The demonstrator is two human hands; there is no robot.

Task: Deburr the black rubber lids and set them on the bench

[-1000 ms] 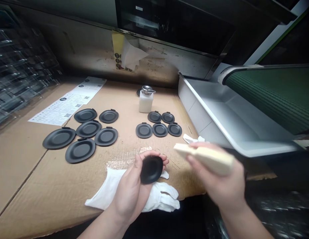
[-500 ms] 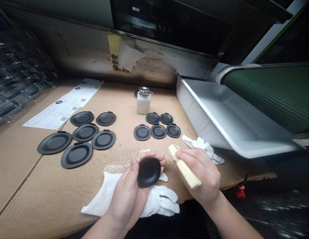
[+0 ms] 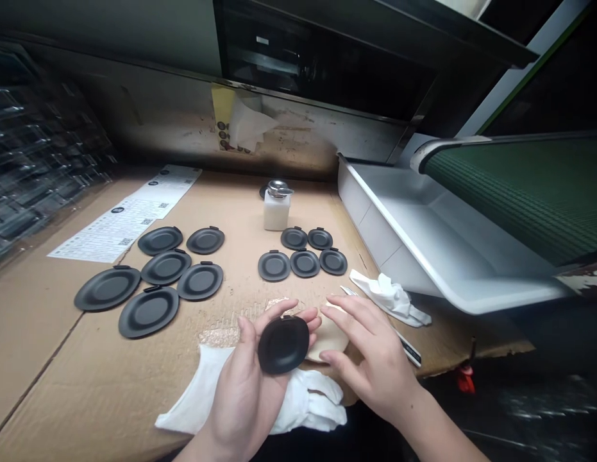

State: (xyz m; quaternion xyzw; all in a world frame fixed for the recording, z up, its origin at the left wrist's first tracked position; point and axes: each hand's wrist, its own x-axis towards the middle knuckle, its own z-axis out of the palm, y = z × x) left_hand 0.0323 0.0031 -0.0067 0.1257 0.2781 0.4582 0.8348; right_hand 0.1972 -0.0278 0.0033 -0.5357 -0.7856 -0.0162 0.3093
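Observation:
My left hand (image 3: 250, 378) is palm up with its fingers curled round a black rounded plastic lid (image 3: 283, 346), whose shallow hollow faces me. To the right of it my right hand (image 3: 375, 353) has its fingers apart and grips nothing. A cream sponge-like pad (image 3: 331, 335) lies on the cardboard just left of the right fingers, partly covered by them. Under the left hand is a white cloth glove (image 3: 310, 401). Two groups of similar black pieces with small tabs, larger ones (image 3: 149, 312) at left and smaller ones (image 3: 305, 263) in the middle, rest flat beyond the hands.
A white pump bottle (image 3: 276, 213) stands at the back of the cardboard (image 3: 240, 205). At right are a crumpled white glove (image 3: 392, 298), a cutter-like tool (image 3: 408, 350), a large grey-white bin (image 3: 399, 256) and a green conveyor belt (image 3: 529, 192). Printed sheets (image 3: 110, 224) and clear plastic trays (image 3: 33, 154) are at left.
My right hand has let go of the cream pad, which now lies on the cardboard, and its fingers have spread. The left hand still holds the black lid, moved slightly left.

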